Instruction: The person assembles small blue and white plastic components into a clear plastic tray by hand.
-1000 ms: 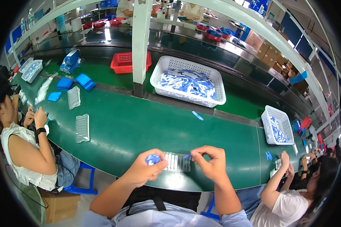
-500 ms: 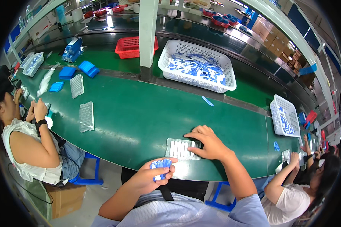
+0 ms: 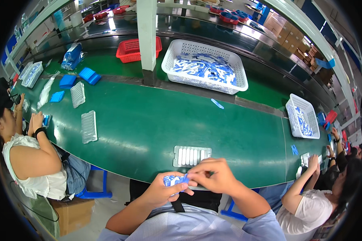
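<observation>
My left hand (image 3: pixel 161 190) is wrapped round a bundle of small flat blue-and-white plastic sticks (image 3: pixel 173 179), held just off the table's near edge. Thumb and forefinger of my right hand (image 3: pixel 213 175) are pinched at the bundle's right end, on one of the sticks, which the fingers partly hide. Just beyond both hands lies a clear ridged plastic tray (image 3: pixel 192 156) on the green table. White pieces fill several of its slots side by side, and its near right corner is covered by my right hand.
A white basket (image 3: pixel 167 72) heaped with such sticks stands beyond the table, near a post (image 3: pixel 148 40) and a red basket (image 3: pixel 128 59). One loose stick (image 3: pixel 217 103) lies on the table. Clear trays (image 3: pixel 89 127) and blue packs (image 3: pixel 67 81) lie left. Co-workers sit on both sides.
My right hand has left the clear tray and come back to the bundle in my left hand, its fingers now pinched there. The view has shifted slightly.
</observation>
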Demonstrator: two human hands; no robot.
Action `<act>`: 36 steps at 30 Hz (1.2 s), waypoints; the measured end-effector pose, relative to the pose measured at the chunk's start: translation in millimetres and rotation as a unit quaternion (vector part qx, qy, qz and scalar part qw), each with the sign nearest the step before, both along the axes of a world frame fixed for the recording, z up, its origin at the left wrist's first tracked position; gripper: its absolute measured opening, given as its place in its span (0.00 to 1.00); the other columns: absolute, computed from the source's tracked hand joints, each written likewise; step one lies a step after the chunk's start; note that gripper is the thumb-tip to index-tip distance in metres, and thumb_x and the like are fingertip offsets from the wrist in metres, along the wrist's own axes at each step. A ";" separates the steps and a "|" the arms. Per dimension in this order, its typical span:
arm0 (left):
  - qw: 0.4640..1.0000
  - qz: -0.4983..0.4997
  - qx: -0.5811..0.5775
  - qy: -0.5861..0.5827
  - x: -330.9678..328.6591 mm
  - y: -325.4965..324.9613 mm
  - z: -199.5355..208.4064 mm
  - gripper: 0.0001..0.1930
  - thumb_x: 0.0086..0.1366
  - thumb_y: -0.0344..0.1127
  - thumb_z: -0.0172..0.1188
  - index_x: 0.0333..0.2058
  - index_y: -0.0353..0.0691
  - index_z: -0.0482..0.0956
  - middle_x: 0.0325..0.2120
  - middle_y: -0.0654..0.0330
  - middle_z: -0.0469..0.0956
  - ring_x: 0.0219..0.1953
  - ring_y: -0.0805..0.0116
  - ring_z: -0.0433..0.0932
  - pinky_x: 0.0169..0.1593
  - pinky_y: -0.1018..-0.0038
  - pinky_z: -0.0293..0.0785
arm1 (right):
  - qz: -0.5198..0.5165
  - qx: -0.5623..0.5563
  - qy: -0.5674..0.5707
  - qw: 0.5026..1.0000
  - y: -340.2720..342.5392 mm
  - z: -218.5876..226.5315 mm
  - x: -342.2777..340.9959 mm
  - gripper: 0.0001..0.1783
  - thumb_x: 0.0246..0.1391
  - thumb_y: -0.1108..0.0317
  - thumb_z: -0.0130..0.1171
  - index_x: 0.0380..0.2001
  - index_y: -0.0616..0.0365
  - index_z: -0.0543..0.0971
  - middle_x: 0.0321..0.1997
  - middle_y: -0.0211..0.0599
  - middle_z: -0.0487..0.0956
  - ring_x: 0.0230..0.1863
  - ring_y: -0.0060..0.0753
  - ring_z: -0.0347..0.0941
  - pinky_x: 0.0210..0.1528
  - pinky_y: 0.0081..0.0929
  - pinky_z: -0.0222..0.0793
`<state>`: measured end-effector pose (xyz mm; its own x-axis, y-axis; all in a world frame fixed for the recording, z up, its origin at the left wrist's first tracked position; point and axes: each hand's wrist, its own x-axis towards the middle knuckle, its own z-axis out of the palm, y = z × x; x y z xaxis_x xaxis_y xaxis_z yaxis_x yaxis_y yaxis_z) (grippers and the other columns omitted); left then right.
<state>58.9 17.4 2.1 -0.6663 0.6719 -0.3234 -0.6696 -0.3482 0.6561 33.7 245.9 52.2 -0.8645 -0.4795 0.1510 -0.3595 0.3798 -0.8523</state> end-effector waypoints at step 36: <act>0.991 0.064 -0.105 0.047 5.2 7.8 15.2 0.11 0.66 0.23 0.63 0.46 0.29 0.80 0.36 0.43 0.85 0.26 0.70 0.82 0.16 0.81 0.58 | -0.229 -0.331 -0.200 0.893 53.0 -7.1 -21.3 0.06 0.62 0.72 0.64 0.33 0.64 0.82 0.21 0.28 0.78 0.19 0.15 0.69 0.21 0.13 0.63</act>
<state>64.1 25.3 17.3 -0.7758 0.5045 -0.3790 -0.5606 -0.2754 0.7809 12.5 298.9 45.2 -0.9954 0.0188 -0.0939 0.0873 -0.2264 -0.9701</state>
